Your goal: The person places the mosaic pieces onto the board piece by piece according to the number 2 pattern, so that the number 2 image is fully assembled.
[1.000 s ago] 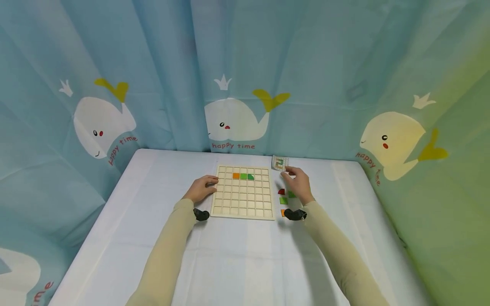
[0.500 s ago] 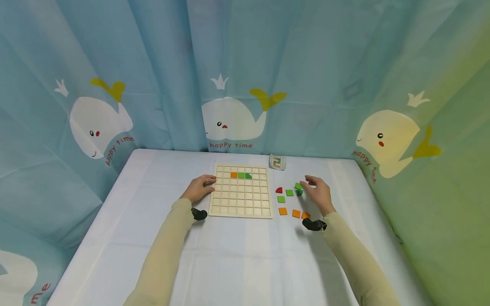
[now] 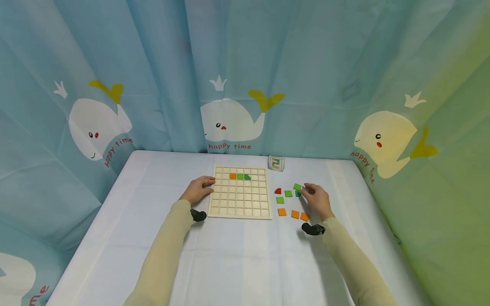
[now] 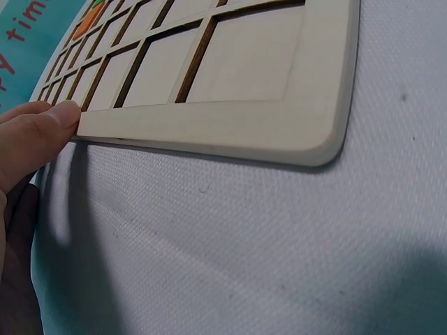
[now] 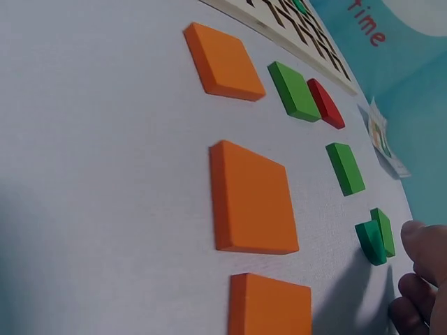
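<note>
A pale wooden grid board point(image 3: 239, 213) lies on the table with an orange square tile point(image 3: 233, 176), a light green square tile point(image 3: 240, 176) and a dark green quarter-round tile point(image 3: 247, 177) in one upper row. At the board's left edge rests my left hand point(image 3: 196, 190); its thumb point(image 4: 64, 115) touches the rim in the left wrist view. My right hand point(image 3: 317, 199) hovers over the loose tiles, fingers loosely bent. Its thumb is close beside a second dark green quarter-round tile point(image 5: 371, 242), which overlaps a light green square point(image 5: 383, 230) in the right wrist view.
Right of the board lie a red quarter-round tile point(image 3: 278, 191), more light green squares point(image 3: 280, 200) and several orange squares point(image 3: 282, 212). A small printed pattern card point(image 3: 276, 163) sits behind them. A blue whale-print curtain point(image 3: 160, 63) hangs along the table's back edge.
My right hand has moved from beside the pattern card rightward and toward me, to the dark green quarter-round tile. My left hand has stayed at the board's edge.
</note>
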`<state>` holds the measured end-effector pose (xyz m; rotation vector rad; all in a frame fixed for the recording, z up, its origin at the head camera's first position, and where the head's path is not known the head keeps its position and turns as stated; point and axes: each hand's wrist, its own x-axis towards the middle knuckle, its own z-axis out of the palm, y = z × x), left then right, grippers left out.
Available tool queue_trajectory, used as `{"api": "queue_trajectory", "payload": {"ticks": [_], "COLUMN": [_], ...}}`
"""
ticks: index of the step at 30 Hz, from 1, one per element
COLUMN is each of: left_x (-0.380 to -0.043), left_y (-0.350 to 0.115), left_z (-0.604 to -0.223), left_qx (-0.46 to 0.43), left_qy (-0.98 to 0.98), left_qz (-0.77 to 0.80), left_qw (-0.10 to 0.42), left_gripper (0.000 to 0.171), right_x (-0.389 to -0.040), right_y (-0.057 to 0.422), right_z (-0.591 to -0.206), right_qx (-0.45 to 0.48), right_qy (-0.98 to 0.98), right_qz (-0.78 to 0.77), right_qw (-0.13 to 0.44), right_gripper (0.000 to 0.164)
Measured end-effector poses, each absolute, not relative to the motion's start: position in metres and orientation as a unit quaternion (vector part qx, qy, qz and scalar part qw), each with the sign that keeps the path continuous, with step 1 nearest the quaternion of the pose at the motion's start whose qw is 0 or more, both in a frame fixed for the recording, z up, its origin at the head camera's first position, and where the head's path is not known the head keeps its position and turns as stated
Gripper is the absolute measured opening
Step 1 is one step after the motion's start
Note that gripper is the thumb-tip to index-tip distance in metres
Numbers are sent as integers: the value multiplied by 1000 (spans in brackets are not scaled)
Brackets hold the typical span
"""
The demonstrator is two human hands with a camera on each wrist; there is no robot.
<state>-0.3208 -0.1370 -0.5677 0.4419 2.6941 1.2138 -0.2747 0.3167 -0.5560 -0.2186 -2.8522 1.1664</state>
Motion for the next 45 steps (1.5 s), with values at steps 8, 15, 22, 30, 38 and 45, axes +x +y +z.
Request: {"api": "queue_trajectory", "payload": {"ticks": [8, 15, 22, 30, 38, 45], "left_x": [-320, -322, -321, -318, -319, -318], "left_y": [-137, -137, -136, -135, -134, -134], "left_z": [-568, -568, -567, -561, -561, -560], "left_qx": [144, 144, 141, 131, 135, 133], "left_qy": [900, 899, 900, 901, 904, 903], "left_qz": [404, 407, 404, 404, 398, 400], "left_qw": [76, 78, 82, 88, 83, 86], "left_gripper": [43, 43, 43, 43, 43, 43], "right_x": [-286, -294, -296, -299, -305, -306], "right_y": [314, 310, 307, 306, 306, 308], "right_z": [-555, -556, -557, -559, -560, -561], "right_qx": [-54, -43, -32, -25, -22, -3], "right_qy": [-930, -935, -940, -943, -947, -950], "right_qz": [363, 350, 338, 330, 315, 307], "right_qw": [30, 29, 31, 40, 55, 56], "right_gripper": [48, 45, 37, 34, 38, 37]}}
